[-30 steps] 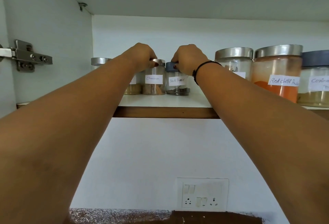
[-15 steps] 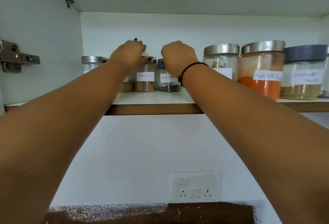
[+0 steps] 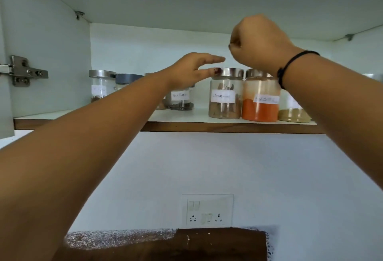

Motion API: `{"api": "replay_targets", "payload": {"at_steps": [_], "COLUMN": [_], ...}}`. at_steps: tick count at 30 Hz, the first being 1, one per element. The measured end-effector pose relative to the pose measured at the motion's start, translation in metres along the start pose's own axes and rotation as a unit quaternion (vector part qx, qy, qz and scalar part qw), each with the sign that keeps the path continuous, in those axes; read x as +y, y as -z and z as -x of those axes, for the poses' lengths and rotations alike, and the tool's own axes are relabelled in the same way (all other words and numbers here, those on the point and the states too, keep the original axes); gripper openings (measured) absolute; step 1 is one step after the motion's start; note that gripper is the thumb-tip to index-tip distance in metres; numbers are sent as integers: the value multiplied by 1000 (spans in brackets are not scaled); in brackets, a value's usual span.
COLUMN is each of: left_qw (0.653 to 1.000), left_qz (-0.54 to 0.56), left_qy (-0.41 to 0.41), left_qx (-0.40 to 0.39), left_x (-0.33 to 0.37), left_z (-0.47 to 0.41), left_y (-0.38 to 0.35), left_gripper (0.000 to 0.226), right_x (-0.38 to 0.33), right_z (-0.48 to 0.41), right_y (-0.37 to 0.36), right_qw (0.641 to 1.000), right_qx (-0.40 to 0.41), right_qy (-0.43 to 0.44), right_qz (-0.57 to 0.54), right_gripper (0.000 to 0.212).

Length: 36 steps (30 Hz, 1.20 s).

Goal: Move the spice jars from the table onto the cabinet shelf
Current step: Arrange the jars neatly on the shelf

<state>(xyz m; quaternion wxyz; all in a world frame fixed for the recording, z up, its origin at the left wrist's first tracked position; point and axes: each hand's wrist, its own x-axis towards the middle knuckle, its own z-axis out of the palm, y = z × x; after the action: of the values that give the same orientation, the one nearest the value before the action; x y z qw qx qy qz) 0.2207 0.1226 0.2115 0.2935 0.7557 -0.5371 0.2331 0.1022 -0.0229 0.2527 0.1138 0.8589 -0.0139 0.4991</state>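
Head view showed the spice jars (image 3: 100, 88) in a row on the cabinet shelf (image 3: 186, 126), clear with steel or grey lids and white handwritten labels. The cinnamon jar (image 3: 226, 100) held brown sticks, and the red chilli jar (image 3: 260, 107) touching it held orange powder. The left hand (image 3: 192, 69) was flat and open, thumb at the cinnamon lid. The right hand (image 3: 257, 41) hung above with fingers curled, nothing visible in it. Both forearms hid part of the row.
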Motion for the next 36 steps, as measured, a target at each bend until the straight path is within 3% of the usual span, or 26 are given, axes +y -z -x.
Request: {"api": "replay_targets", "payload": {"at_steps": [3, 12, 36], "left_qw": [999, 996, 990], "left_qz": [35, 49, -38], "left_qy": [5, 63, 119], "left_qx": [-20, 25, 63], "left_x": [11, 24, 50], "left_z": [-6, -10, -8], "left_y": [-10, -15, -25], "left_gripper": [39, 34, 34], "right_x": [30, 54, 64], "right_z": [12, 42, 38], "right_y": [8, 21, -14], "right_qw": [998, 982, 987], "right_qx": [-48, -173, -143], "right_qy": [-25, -26, -10], "right_qz": [-24, -72, -71], "right_gripper": [23, 35, 26]}}
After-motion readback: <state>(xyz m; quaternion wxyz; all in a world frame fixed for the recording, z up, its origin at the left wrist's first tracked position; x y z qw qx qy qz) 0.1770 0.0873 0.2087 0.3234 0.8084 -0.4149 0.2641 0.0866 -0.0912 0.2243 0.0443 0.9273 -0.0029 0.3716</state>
